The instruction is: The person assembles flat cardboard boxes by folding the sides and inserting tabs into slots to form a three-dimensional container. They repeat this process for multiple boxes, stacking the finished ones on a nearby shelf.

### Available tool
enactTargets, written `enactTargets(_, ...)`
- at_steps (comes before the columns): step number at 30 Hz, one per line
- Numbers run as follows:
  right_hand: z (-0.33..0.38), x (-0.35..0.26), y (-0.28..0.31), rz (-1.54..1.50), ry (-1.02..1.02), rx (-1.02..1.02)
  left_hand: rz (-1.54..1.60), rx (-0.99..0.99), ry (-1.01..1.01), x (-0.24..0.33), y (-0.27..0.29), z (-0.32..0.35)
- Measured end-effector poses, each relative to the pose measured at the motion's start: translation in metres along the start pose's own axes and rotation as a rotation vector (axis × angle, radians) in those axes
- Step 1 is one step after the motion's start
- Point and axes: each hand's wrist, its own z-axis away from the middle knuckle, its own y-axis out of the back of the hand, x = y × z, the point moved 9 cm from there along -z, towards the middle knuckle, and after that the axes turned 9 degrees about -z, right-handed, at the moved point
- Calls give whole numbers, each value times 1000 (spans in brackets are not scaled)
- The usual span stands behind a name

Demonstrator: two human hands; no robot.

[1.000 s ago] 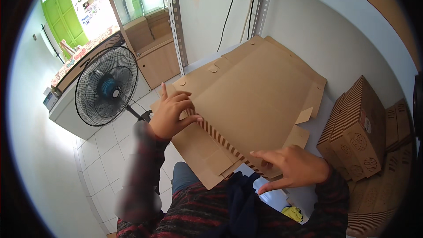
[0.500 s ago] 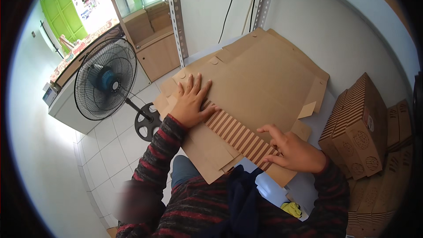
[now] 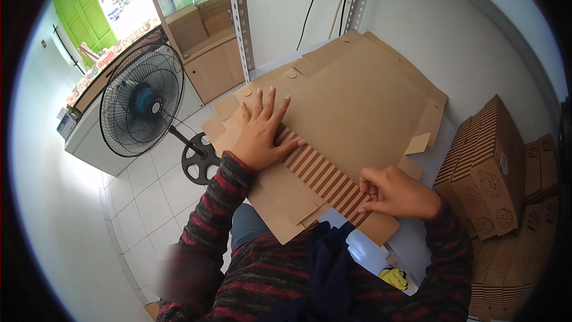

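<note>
A flat brown cardboard blank (image 3: 363,101) lay on the white table (image 3: 476,71), its striped flap (image 3: 325,176) nearest the person. The left hand (image 3: 260,134) pressed that flap with fingers spread wide; the right hand (image 3: 396,194) pinched the flap's lower end. Folded striped boxes (image 3: 488,167) stood right of the blank.

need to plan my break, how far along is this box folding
Done: several folded striped boxes are stacked at the right. In hand: a flat cardboard sheet on the white table; left hand presses it flat, right hand pinches the striped flap. Left: no walls are raised on this sheet.
</note>
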Motion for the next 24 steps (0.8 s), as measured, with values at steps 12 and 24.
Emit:
enactTargets(12,-6,10,-7,-16,50,-31,22,-37,-85,29,-9,5)
enactTargets(24,36,-65,21,-94,242,53,432,193,-370,90,89,47)
